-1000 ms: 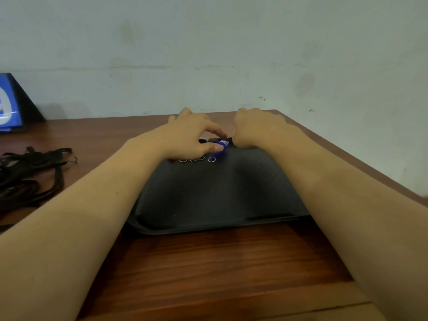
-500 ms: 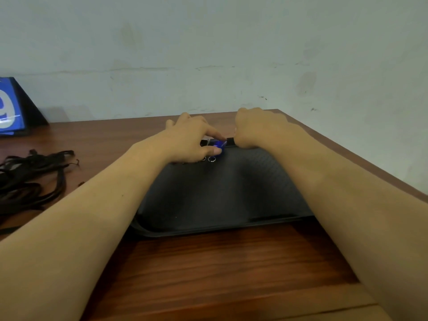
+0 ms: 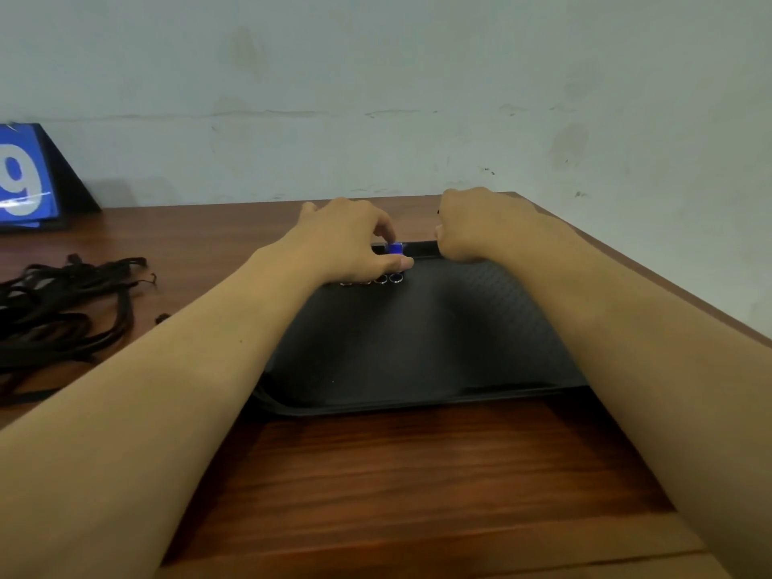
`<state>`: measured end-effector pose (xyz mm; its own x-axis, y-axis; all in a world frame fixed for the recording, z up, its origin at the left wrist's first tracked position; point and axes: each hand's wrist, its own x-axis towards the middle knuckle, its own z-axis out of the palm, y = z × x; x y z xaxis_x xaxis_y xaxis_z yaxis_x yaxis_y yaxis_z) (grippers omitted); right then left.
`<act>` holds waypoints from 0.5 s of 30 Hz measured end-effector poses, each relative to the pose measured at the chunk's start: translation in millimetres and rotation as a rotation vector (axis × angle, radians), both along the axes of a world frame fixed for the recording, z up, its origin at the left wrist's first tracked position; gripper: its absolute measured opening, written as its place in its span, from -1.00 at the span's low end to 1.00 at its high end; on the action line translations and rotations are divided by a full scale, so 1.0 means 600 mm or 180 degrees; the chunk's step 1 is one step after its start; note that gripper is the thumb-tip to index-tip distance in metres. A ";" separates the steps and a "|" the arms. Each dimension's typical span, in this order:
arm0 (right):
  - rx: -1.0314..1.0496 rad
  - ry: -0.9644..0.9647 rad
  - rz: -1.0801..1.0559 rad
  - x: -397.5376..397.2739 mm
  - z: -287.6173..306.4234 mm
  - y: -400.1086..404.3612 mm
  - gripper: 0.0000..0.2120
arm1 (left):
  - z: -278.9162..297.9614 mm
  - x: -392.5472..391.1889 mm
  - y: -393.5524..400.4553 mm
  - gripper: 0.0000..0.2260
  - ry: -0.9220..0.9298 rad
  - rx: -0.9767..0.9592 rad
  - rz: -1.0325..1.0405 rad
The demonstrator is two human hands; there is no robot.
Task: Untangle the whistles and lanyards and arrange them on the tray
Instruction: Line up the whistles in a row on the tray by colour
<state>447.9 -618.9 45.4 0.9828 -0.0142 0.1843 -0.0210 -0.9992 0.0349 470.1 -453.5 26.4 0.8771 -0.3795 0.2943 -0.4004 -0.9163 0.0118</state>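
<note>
A black tray [image 3: 417,348] lies on the wooden table. At its far edge my left hand [image 3: 355,244] pinches a small blue whistle [image 3: 394,248] between thumb and forefinger. Several metal key rings [image 3: 388,280] lie in a row just below that hand; the whistles they belong to are hidden under it. My right hand [image 3: 472,227] is curled into a fist at the tray's far rim, a little right of the whistle; what it holds is hidden. A pile of black lanyards [image 3: 62,311] lies on the table at the left.
A blue sign with a white number [image 3: 25,181] stands at the back left against the wall. The table's right edge [image 3: 668,277] runs diagonally close to the tray. Bare wood [image 3: 417,474] lies in front of the tray.
My left hand's fingers have shifted slightly on the blue whistle, turning it more upright. My right hand has stayed at the tray's far rim. The view has shifted a little.
</note>
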 end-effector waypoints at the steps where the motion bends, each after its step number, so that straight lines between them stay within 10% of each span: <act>1: 0.0011 0.0008 0.0010 0.001 0.000 0.000 -0.94 | 0.001 0.000 0.000 -0.54 0.0016 0.0014 0.0021; 15: 0.1817 -0.0679 0.0516 0.010 0.009 0.007 -0.74 | 0.017 -0.001 0.016 -0.78 -0.0242 -0.0979 0.0083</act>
